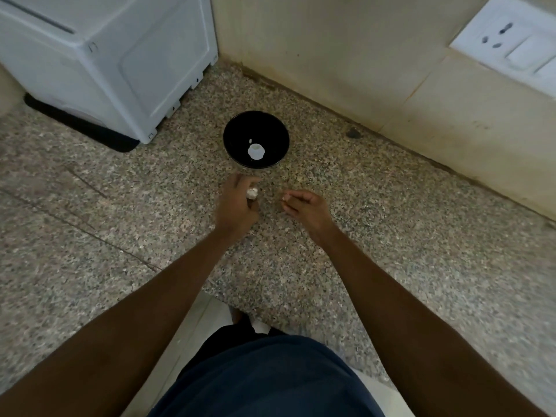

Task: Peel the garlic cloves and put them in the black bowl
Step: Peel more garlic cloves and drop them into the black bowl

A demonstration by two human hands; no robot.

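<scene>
A black bowl [256,139] stands on the speckled granite counter [391,236], near the back wall. Inside it lie a pale garlic piece [256,152] and a tiny white bit just above it. My left hand [239,203] hovers just in front of the bowl and grips a white garlic clove [252,192] between curled fingers. To its right, my right hand [304,207] has its fingers curled and pinches a small pale scrap, likely garlic skin [285,198], at the fingertips.
A white appliance [120,55] on a black mat [81,124] fills the back left. A tiled wall with a white socket panel [508,43] runs along the back right. The counter's front edge lies just ahead of my body.
</scene>
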